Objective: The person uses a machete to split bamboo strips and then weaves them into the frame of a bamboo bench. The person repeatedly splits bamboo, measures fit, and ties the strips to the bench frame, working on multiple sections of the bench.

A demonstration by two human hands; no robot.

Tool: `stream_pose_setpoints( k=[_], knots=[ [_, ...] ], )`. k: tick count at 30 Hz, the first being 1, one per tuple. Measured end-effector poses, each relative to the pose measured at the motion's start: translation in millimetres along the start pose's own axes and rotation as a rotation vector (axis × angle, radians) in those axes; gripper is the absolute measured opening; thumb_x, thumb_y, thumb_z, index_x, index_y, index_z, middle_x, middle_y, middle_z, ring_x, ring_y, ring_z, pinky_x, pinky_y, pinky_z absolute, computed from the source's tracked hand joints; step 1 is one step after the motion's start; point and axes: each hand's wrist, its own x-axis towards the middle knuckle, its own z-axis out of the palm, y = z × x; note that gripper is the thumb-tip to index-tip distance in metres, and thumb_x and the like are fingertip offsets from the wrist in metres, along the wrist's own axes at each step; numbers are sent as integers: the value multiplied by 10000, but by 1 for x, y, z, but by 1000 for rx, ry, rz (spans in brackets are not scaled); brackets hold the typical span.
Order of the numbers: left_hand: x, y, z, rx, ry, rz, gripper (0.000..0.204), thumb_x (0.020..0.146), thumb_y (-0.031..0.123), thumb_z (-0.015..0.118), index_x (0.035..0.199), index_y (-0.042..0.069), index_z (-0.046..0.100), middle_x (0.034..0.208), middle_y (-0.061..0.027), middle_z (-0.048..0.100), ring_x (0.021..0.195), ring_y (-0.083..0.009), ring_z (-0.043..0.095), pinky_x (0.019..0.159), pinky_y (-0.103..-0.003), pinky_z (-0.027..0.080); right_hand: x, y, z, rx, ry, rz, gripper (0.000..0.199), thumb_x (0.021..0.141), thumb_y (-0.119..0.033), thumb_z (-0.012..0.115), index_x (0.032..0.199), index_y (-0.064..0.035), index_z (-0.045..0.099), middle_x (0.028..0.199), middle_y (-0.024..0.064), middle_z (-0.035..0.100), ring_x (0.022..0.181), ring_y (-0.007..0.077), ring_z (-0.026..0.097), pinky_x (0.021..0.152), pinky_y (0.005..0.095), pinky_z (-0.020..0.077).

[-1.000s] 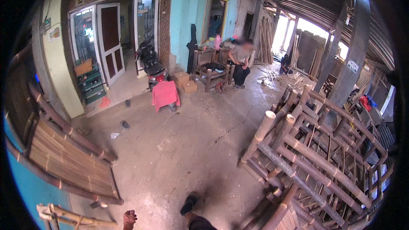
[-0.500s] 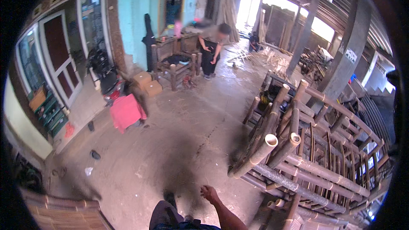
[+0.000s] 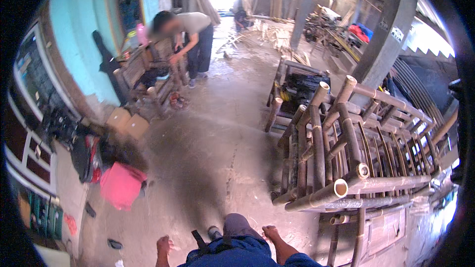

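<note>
My left hand [image 3: 165, 244] hangs low beside my body, bare and loosely bent, with its fingers a little apart and nothing seen in it. On the other side of my blue clothing, my right hand [image 3: 270, 233] has its fingers curled in, and no object shows in it. Both hands are over the concrete floor [image 3: 198, 168], touching nothing. Nearest to my right hand is a stack of bamboo furniture frames [image 3: 356, 168], whose round cut pole ends point toward me.
A person [image 3: 190, 29] bends over a bamboo chair [image 3: 151, 89] at the back left. Cardboard boxes [image 3: 126, 122] and a motorbike with a pink cloth [image 3: 122, 185] are along the left. A concrete pillar [image 3: 381, 34] rises behind the frames; another person [image 3: 241, 20] crouches far back.
My view has moved forward and turned. My left hand has come into view, and my right hand's fingers have curled in. The person ahead now bends lower over the chair.
</note>
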Motion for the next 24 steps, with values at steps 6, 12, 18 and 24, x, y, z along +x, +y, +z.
stream_pose_setpoints(
  k=[6, 12, 18, 24],
  knots=[
    [151, 160, 12, -334, -204, 58, 268, 967, 348, 587, 822, 126, 548, 646, 2, 532, 417, -113, 446, 343, -264, 313, 59, -40, 24, 282, -124, 782, 357, 907, -308, 471, 722, -87, 682, 637, 115, 692, 506, 233, 666, 538, 414, 555],
    [211, 204, 53, 100, -183, -38, 377, 962, 452, 527, 753, 138, 521, 637, -6, 503, 426, -160, 415, 380, -287, 324, 257, -101, 58, -250, -191, 73, 314, 847, -357, 552, 789, -93, 711, 829, 177, 710, 768, 335, 695, 719, 467, 548],
    [248, 282, 76, 152, -243, -181, 321, 955, 424, 545, 848, 122, 542, 682, -37, 544, 481, -198, 481, 408, -323, 378, 462, -293, -55, 215, 160, 110, 469, 897, -448, 497, 1030, -54, 715, 979, 232, 698, 983, 419, 659, 856, 506, 522],
    [348, 389, 96, 199, -285, -196, 291, 947, 397, 564, 943, 106, 562, 726, -68, 585, 535, -235, 546, 437, -358, 431, 590, -402, -120, 321, 149, 174, 464, 912, -458, 490, 938, -51, 712, 883, 206, 707, 904, 401, 678, 830, 496, 529]
  ],
)
